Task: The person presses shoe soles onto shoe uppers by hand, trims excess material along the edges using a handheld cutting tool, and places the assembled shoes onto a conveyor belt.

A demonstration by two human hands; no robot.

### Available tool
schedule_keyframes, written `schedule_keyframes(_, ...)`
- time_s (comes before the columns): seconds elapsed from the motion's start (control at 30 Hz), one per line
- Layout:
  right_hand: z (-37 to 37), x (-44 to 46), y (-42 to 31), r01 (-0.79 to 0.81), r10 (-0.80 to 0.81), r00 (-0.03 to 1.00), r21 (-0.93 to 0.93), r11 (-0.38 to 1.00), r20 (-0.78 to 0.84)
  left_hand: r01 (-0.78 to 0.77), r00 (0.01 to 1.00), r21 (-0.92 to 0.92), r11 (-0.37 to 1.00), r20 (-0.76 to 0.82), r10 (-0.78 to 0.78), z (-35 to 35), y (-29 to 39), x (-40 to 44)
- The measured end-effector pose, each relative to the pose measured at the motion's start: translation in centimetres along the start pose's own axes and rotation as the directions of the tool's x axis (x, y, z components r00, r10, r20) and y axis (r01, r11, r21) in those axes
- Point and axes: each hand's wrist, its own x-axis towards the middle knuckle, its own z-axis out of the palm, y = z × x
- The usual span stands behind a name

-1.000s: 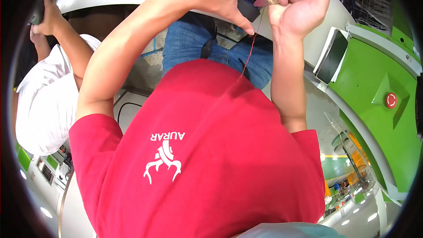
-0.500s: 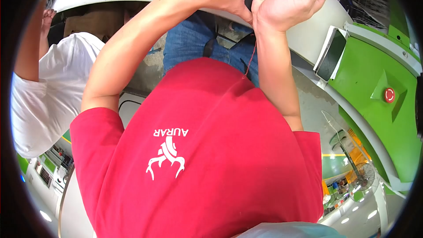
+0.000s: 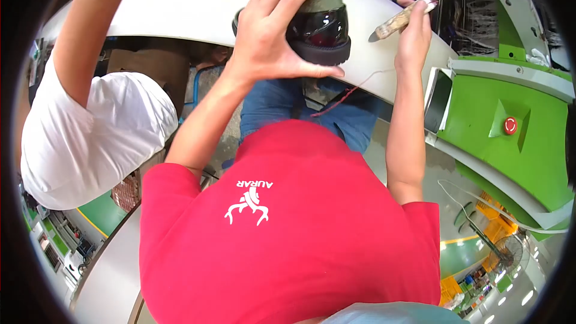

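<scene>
At the top of the head view, my left hand [image 3: 264, 36] is wrapped around a shoe [image 3: 321, 27] in glossy black and olive green with a thick black sole. The fingers lie over its top and the thumb reaches along the lower side. To the right, my right hand [image 3: 414, 42] grips a tape-wrapped hand tool [image 3: 396, 24], its grey tip pointing left toward the shoe but apart from it. What kind of tool it is I cannot make out. A thin reddish thread [image 3: 345, 97] runs from near my right wrist down to my lap.
Beneath the hands stretches a white table [image 3: 180, 6]. A green machine panel [image 3: 474, 120] with a red stop button [image 3: 510, 125] stands at right, a phone-like dark screen [image 3: 441, 102] at its edge. A person in a white shirt [image 3: 102, 138] sits close on the left.
My hands, close together at the top before, are now apart. The shoe has come into view in my left hand, and the tool has turned to point left.
</scene>
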Motion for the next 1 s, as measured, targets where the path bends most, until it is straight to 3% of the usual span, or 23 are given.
schedule_keyframes(0.13, 2.5, 0.5, 0.5, -0.136, 0.140, 0.977, -0.034, 0.990, 0.161, -0.048, 0.984, -0.001, 0.999, -0.171, 0.047, -2.3, 0.2, -1.7)
schedule_keyframes(0.27, 6.7, 0.6, 0.1, -0.240, 0.250, 0.926, -0.071, 0.968, 0.284, 0.010, 0.981, 0.038, 0.999, -0.194, -0.003, -5.1, 0.8, -4.2)
schedule_keyframes(0.43, 13.4, 0.3, 0.8, -0.137, 0.136, 0.905, -0.028, 0.990, 0.402, 0.136, 0.954, 0.107, 0.985, -0.282, -0.101, -8.1, 2.0, -6.7)
schedule_keyframes(0.53, 15.8, -1.0, 0.4, -0.136, 0.157, 0.863, -0.079, 0.988, 0.480, 0.230, 0.941, 0.142, 0.963, -0.284, -0.183, -9.9, 3.0, -7.5)
schedule_keyframes(0.67, 15.7, -2.1, -1.4, 0.036, 0.219, 0.789, -0.399, 0.916, 0.574, 0.295, 0.930, 0.173, 0.940, -0.276, -0.241, -10.5, 3.5, -8.3)
schedule_keyframes(0.77, 14.8, -3.2, -1.3, 0.048, 0.132, 0.788, -0.274, 0.961, 0.601, 0.284, 0.932, 0.152, 0.947, -0.275, -0.235, -10.1, 3.4, -8.3)
schedule_keyframes(0.97, 11.8, -4.9, -1.0, -0.109, 0.104, 0.771, -0.030, 0.994, 0.628, 0.187, 0.952, 0.176, 0.966, -0.276, -0.134, -7.8, 3.3, -6.1)
schedule_keyframes(1.0, 11.2, -5.6, -1.7, -0.061, 0.017, 0.797, 0.053, 0.997, 0.603, 0.179, 0.953, 0.170, 0.969, -0.276, -0.128, -7.5, 3.3, -5.6)
